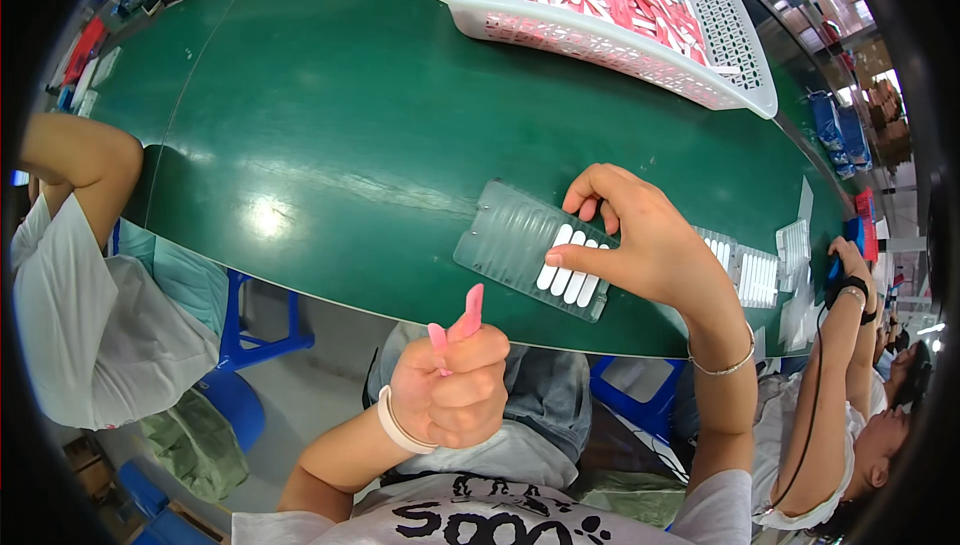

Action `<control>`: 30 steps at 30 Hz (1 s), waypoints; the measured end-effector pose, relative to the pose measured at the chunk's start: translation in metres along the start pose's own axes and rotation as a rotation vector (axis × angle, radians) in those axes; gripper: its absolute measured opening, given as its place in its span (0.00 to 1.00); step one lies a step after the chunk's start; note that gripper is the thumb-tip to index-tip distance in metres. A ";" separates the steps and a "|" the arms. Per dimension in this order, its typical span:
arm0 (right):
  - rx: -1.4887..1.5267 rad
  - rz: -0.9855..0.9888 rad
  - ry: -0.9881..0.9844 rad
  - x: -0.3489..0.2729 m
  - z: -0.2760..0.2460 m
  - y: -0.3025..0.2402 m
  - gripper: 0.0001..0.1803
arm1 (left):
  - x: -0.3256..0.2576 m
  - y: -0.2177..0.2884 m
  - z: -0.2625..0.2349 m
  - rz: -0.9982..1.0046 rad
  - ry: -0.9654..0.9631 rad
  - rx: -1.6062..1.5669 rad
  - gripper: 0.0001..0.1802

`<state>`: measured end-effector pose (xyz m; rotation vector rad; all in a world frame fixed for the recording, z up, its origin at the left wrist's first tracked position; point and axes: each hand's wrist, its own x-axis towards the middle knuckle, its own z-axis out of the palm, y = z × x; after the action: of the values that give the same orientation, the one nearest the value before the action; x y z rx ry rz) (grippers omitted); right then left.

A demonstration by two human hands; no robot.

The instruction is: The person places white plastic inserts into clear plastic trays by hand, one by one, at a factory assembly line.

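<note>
Four white strips (573, 293), by count of what shows, lie side by side in the clear ribbed tray (500, 230), grouped toward its right end. Tray: flat on the green table (330, 75), near the edge closest to the wearer, set slightly askew. Its left part shows bare ribs, so I judge it roughly half filled at most; the far right corner sits behind the right hand (645, 240), count there uncertain.

Right hand: above the tray, thumb and curled fingers well apart, nothing seen between. Thumb tip overlaps the leftmost strip; pressing or hovering, cannot tell.

Left hand (455, 385): closed in a fist off the table edge, clamped on pink pieces (467, 317), at least two protruding. Number inside the fist hidden. The two hands are apart.

Supply: white perforated basket (560, 33) heaped with pink and white pieces; plenty remains. Comparison: a neighbouring tray (757, 278), to the right, carries a fuller row of white strips.
</note>
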<state>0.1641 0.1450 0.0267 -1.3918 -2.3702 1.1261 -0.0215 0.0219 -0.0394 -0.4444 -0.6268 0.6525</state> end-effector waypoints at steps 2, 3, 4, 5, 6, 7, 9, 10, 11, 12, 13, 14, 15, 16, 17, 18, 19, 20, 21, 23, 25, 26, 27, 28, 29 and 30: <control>-0.019 -0.134 0.121 -0.003 0.006 0.002 0.17 | 0.000 0.001 -0.001 -0.015 -0.023 -0.026 0.21; -0.036 -0.269 0.241 -0.005 0.009 0.002 0.15 | 0.002 -0.001 0.001 -0.017 -0.024 -0.026 0.21; -0.040 -0.262 0.242 -0.007 0.008 -0.004 0.15 | 0.003 -0.001 0.002 -0.024 -0.014 -0.049 0.23; 0.124 -0.279 0.145 -0.007 0.006 -0.016 0.13 | 0.002 -0.002 0.004 -0.014 -0.002 -0.060 0.25; 0.288 -0.293 0.046 -0.006 0.007 -0.025 0.10 | -0.001 -0.003 0.003 -0.002 0.000 -0.055 0.25; 0.285 -0.290 0.048 -0.007 0.009 -0.032 0.10 | -0.001 -0.004 0.002 -0.013 0.018 -0.086 0.25; 0.453 -0.369 -0.016 -0.008 0.015 -0.041 0.10 | -0.003 -0.006 -0.001 -0.025 0.036 -0.119 0.24; 0.450 -0.369 -0.014 -0.008 0.016 -0.039 0.10 | -0.002 -0.008 -0.004 -0.041 0.038 -0.117 0.24; 0.478 -0.389 -0.047 -0.007 0.019 -0.036 0.08 | -0.001 -0.008 -0.005 -0.057 0.041 -0.116 0.23; 0.507 -0.409 -0.081 -0.007 0.021 -0.034 0.06 | 0.000 -0.006 -0.005 -0.060 0.039 -0.117 0.23; 0.512 -0.401 -0.070 -0.009 0.020 -0.034 0.05 | 0.000 -0.006 -0.004 -0.051 0.042 -0.032 0.22; 0.513 -0.403 -0.075 -0.010 0.019 -0.034 0.05 | 0.000 -0.006 -0.004 -0.042 0.046 0.053 0.22; 0.497 -0.377 -0.069 -0.011 0.016 -0.035 0.04 | 0.000 -0.006 -0.005 -0.037 0.044 0.054 0.22; 0.477 -0.344 -0.058 -0.012 0.014 -0.035 0.04 | 0.000 -0.004 -0.007 -0.044 0.042 0.076 0.22; 0.474 -0.339 -0.058 -0.014 0.011 -0.034 0.04 | 0.000 -0.004 -0.009 -0.052 0.040 0.097 0.22; 0.479 -0.301 -0.081 -0.016 0.008 -0.033 0.04 | 0.001 -0.004 -0.010 -0.054 0.037 0.093 0.22; 0.488 -0.268 -0.108 -0.016 0.007 -0.032 0.04 | 0.000 -0.005 -0.010 -0.053 0.055 0.080 0.23; 0.490 -0.270 -0.111 -0.016 0.008 -0.033 0.04 | -0.001 -0.006 -0.009 -0.052 0.072 0.068 0.23; 0.442 -0.265 -0.067 -0.015 0.009 -0.035 0.04 | -0.001 -0.005 -0.008 -0.048 0.073 0.070 0.23; 0.345 -0.239 0.022 -0.014 0.009 -0.031 0.05 | 0.000 -0.004 -0.007 0.007 0.162 0.011 0.24; 0.301 -0.155 0.085 -0.004 0.005 -0.016 0.06 | 0.000 -0.001 -0.006 0.016 0.177 0.030 0.24; 0.290 -0.123 0.076 0.002 -0.001 -0.007 0.06 | 0.000 0.000 -0.005 0.029 0.194 0.053 0.24; 0.245 -0.051 0.042 0.004 -0.009 -0.008 0.06 | 0.000 0.000 -0.004 0.030 0.192 0.054 0.24; 0.200 0.022 0.006 0.005 -0.015 -0.009 0.07 | 0.000 -0.001 -0.004 0.029 0.187 0.050 0.24; 0.199 0.022 0.004 0.008 -0.015 -0.009 0.07 | 0.000 -0.001 -0.004 0.029 0.181 0.045 0.24; 0.152 -0.010 0.016 0.010 -0.015 -0.009 0.07 | 0.000 -0.001 -0.004 0.030 0.179 0.044 0.24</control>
<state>0.1599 0.1588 0.0414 -1.3312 -2.2262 1.2581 -0.0181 0.0208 -0.0420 -0.4666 -0.4360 0.6454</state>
